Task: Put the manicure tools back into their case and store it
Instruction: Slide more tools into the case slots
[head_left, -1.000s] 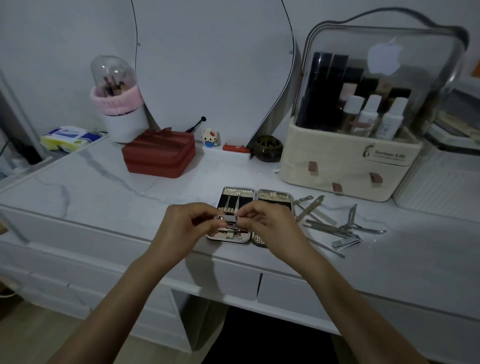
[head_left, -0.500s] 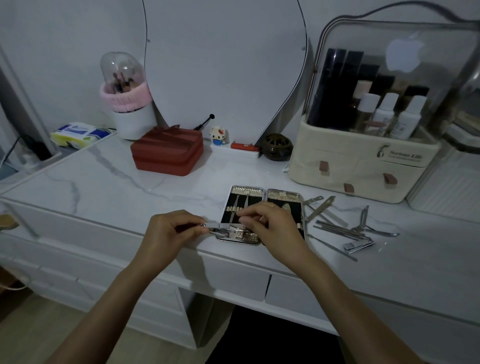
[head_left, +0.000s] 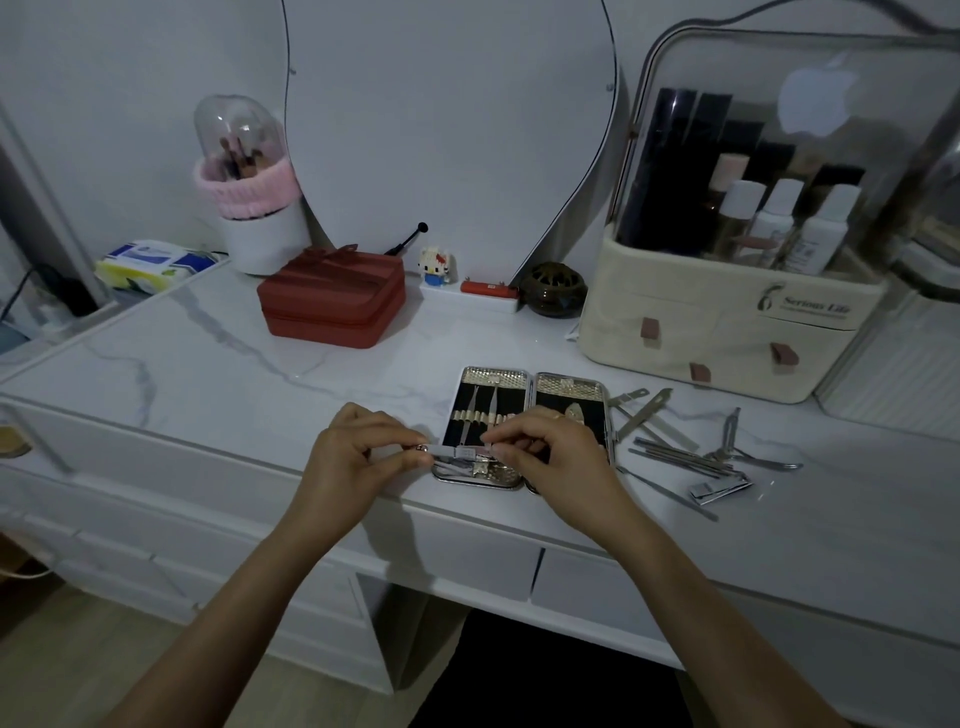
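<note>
The manicure case (head_left: 570, 387) lies open flat near the front edge of the marble dresser top, black inside with gold trim; two thin tools sit in the loops of its left half. Over the case's near left corner I hold a silver nail clipper (head_left: 464, 452) level between both hands. My left hand (head_left: 358, 457) pinches its left end and my right hand (head_left: 550, 452) pinches its right end. Several loose metal tools (head_left: 685, 452) lie scattered on the dresser right of the case, with a second clipper (head_left: 719, 491) nearest the edge.
A cream cosmetics organiser (head_left: 727, 332) with a clear lid stands behind the loose tools. A red zip pouch (head_left: 332, 301), a brush holder (head_left: 254, 208), a mirror (head_left: 447, 130), a small figurine (head_left: 435, 266) and a dark round pot (head_left: 553, 293) line the back. Drawers sit below the dresser edge.
Both hands stay at the case's near left corner with the clipper between them. It came down a little toward the case and the left hand slid slightly left on it.
</note>
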